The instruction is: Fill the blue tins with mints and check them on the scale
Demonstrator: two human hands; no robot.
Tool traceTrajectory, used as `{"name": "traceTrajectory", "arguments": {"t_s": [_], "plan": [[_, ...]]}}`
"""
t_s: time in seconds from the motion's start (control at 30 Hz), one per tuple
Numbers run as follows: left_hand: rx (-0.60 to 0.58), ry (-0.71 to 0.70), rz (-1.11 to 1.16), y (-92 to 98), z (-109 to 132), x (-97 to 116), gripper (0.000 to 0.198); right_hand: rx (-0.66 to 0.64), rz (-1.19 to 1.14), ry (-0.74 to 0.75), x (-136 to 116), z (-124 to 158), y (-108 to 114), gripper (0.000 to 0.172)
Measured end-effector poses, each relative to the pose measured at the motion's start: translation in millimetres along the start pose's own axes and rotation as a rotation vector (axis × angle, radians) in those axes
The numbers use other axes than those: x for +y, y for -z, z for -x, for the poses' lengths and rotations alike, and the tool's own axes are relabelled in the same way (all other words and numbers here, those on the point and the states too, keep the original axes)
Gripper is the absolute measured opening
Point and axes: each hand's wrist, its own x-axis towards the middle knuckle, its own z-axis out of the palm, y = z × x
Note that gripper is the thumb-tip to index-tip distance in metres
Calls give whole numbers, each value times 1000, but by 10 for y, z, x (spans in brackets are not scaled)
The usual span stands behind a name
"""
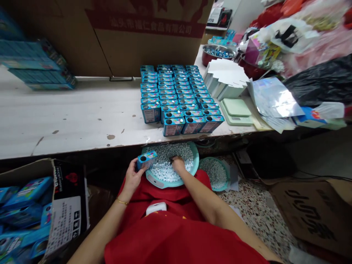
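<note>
My left hand (pixel 133 175) is closed around a small blue box (pixel 147 157) with a printed top, tilted at the left rim of a light-blue basin (pixel 195 157). The basin rests on my lap and holds many small white pellets (pixel 165 171). My right hand (pixel 178 164) reaches down into these pellets with its fingers curled. Something small and dark shows at its fingertips, too little to make out. Rows of similar blue boxes (pixel 174 124) stand upright on the table, just beyond the basin.
A second basin of pellets (pixel 214 172) sits lower right. A carton of blue boxes (pixel 24 205) stands at the left. On the white table (pixel 82 113) are stacked blue boxes (pixel 41 66), a large cardboard box (pixel 154 44), a pale-green scale (pixel 237 112) and white cards (pixel 227 75).
</note>
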Motion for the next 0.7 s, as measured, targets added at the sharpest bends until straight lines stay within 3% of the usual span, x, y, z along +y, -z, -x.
{"name": "traceTrajectory", "arguments": {"t_s": [0.1, 0.23, 0.37, 0.47, 0.57, 0.7], "plan": [[21, 18, -2, 37, 5, -3, 47, 38, -112, -6, 52, -75, -91, 40], [39, 27, 11, 83, -11, -20, 49, 73, -224, 19, 303, -30, 39, 33], [38, -21, -39, 80, -42, -1, 48, 115, -308, 75, 491, 181, 413, 30], [30, -58, -128, 25, -50, 45, 45, 152, -377, 185, 488, 372, 774, 27], [-22, -87, -205, -69, -34, 111, 40, 161, -326, 282, 349, 535, 1098, 27], [-95, -125, -262, -185, -9, 171, 37, 116, -31, 343, 48, 704, 1385, 30]]}}
